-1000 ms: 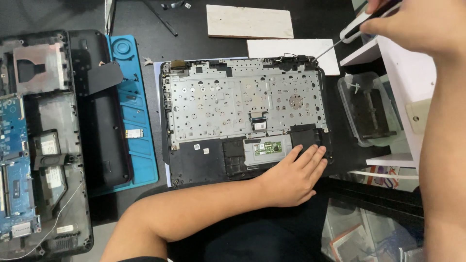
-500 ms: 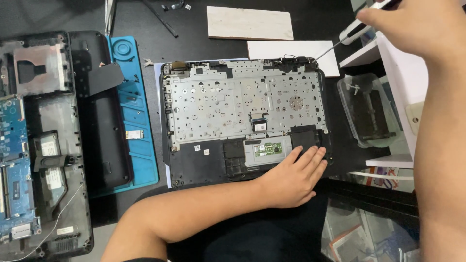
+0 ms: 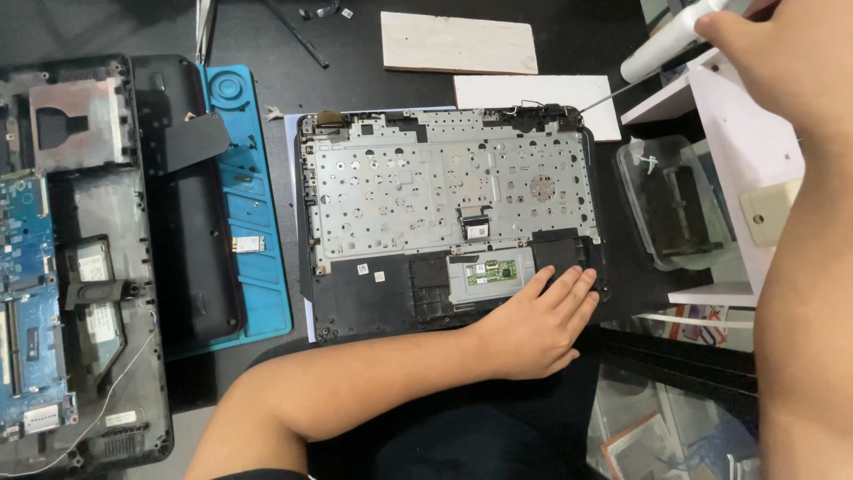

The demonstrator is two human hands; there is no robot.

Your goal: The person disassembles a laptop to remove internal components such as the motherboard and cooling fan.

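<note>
An opened laptop top case (image 3: 444,213) lies upside down on the black table, its silver keyboard backplate facing up. My left hand (image 3: 533,324) rests flat on its near right corner, fingers spread beside the small green touchpad board (image 3: 487,271). My right hand (image 3: 782,53) is at the top right, closed around a white-handled screwdriver (image 3: 662,44). The thin shaft points down-left, and its tip sits at the case's far right corner hinge (image 3: 555,111).
A laptop base with a blue motherboard (image 3: 35,293) lies at far left. Beside it are a black cover panel (image 3: 182,204) and a blue work mat (image 3: 253,222). A clear plastic tray (image 3: 675,209) and a white shelf (image 3: 755,160) stand at right. Two white boards (image 3: 458,40) lie behind.
My right hand with the screwdriver has shifted slightly up and right. My left hand has stayed on the case.
</note>
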